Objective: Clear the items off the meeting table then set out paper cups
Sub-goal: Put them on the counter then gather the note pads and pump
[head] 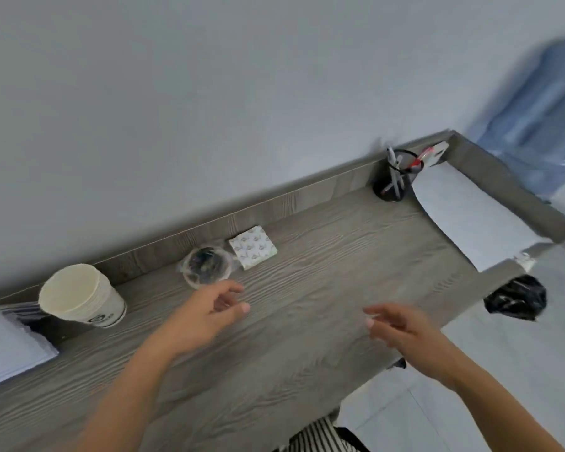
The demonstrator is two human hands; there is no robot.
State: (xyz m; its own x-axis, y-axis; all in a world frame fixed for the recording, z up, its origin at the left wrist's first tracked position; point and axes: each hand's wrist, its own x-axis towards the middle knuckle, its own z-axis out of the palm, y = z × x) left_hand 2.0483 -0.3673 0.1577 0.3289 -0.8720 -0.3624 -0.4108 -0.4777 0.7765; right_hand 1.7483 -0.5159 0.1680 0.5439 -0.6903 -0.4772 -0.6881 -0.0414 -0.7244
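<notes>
A stack of white paper cups (80, 296) stands at the left of the grey wood-grain table (307, 288). A clear round container with dark contents (206, 264) and a small patterned tissue pack (252, 251) lie by the back rim. My left hand (209, 313) hovers with relaxed fingers just in front of the clear container, holding nothing. My right hand (400, 327) hovers over the table's middle right, fingers loosely spread and empty.
A black mesh pen holder (395, 177) with pens stands at the back right beside a white sheet of paper (473, 210). A white paper pile (7, 347) lies at far left. A black bag (516, 298) and a blue water bottle (535, 115) are beyond the table's right end.
</notes>
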